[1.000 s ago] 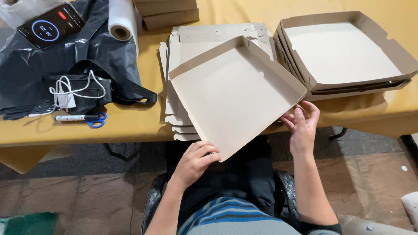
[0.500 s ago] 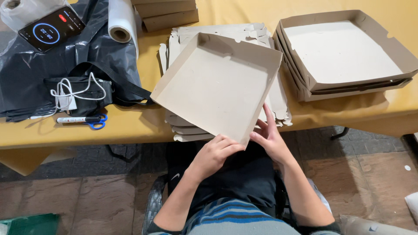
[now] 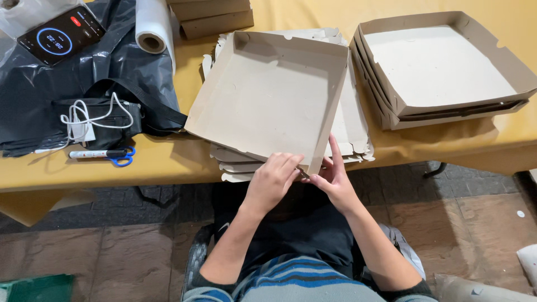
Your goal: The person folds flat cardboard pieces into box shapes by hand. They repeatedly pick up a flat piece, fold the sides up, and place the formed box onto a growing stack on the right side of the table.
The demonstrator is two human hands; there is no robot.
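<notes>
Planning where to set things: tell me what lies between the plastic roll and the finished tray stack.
Head view: the cardboard tray in both hands, over flat blanks.

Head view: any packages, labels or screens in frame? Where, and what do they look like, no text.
Phone: far left on black plastic bag; dark screen lit with a blue ring.
Cardboard box: centre, tan, shallow, square, open; left hand and right hand at its near corner.
Flat blanks: stacked under it.
Finished boxes: right, nested, tan.
Marker: left edge, pale barrel, dark cap.
</notes>
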